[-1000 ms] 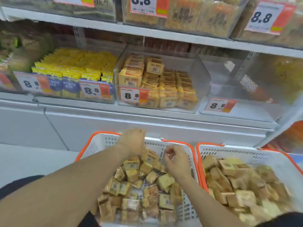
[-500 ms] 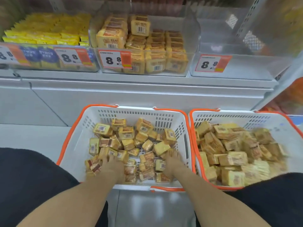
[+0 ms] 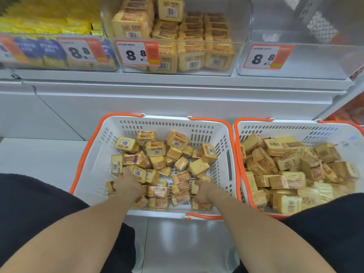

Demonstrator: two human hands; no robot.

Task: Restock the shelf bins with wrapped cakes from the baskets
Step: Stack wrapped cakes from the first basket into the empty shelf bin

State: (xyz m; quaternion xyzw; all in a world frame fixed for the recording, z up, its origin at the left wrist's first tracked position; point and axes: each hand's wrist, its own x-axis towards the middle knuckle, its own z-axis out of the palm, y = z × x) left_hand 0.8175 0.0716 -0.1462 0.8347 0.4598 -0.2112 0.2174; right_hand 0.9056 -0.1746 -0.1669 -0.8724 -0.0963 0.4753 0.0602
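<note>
My left hand (image 3: 129, 187) is down in the left basket (image 3: 94, 164), knuckles up, fingers curled into the heap of wrapped cakes (image 3: 157, 154) and closing on 1 or more of them near the basket's near-left side. My right hand (image 3: 204, 191) is in the same basket toward its near-right corner, fingers bent down among the cakes; it seems to grip 1, though the fingertips are buried and I cannot tell for sure. Both forearms reach in from the bottom edge, with my dark clothing on either side.

The left basket is white with an orange rim and handles. Its cakes lie loose and jumbled, some barcode up, some label up, and the slotted floor shows through between them near the middle. The right basket (image 3: 295, 129), same make, stands just beside it, rims touching or nearly so, and is piled fuller with cakes (image 3: 285, 170) of the same kind.

Above, on the shelf (image 3: 177, 81), stand 3 clear bins. The middle bin (image 3: 242, 20) holds the same cakes stacked in neat rows, with 2 or so set loosely on top at the left; a price tag (image 3: 136, 53) reading 8.8 is on its front. The right bin (image 3: 295, 71) carries another 8.8 tag (image 3: 266, 57) and shows bare bottom. The left bin (image 3: 59, 54) is filled with yellow packets and also wears an 8.8 tag (image 3: 81, 50).
</note>
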